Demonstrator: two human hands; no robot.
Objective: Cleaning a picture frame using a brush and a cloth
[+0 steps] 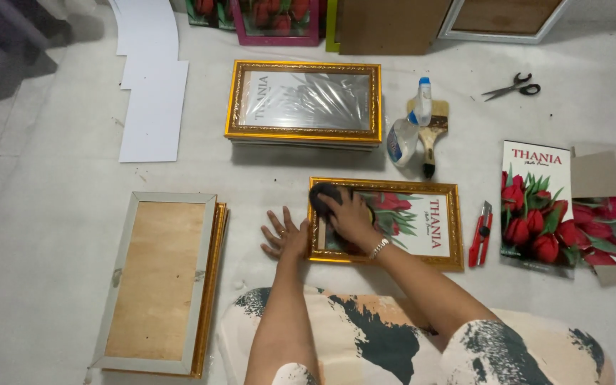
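Observation:
A gold picture frame point(436, 187) with a red tulip print lies flat in front of me. My right hand point(351, 217) presses a dark cloth pad point(324, 195) onto the frame's glass near its left end. My left hand point(286, 234) rests flat on the floor, fingers spread, touching the frame's left edge.
A stack of gold frames point(302, 132) lies behind. A spray bottle point(408, 128) and a paintbrush point(433, 135) sit to its right, scissors point(513, 86) farther back. A red utility knife point(480, 234), tulip prints point(536, 207), face-down frames point(158, 281) and white sheets point(152, 110) surround me.

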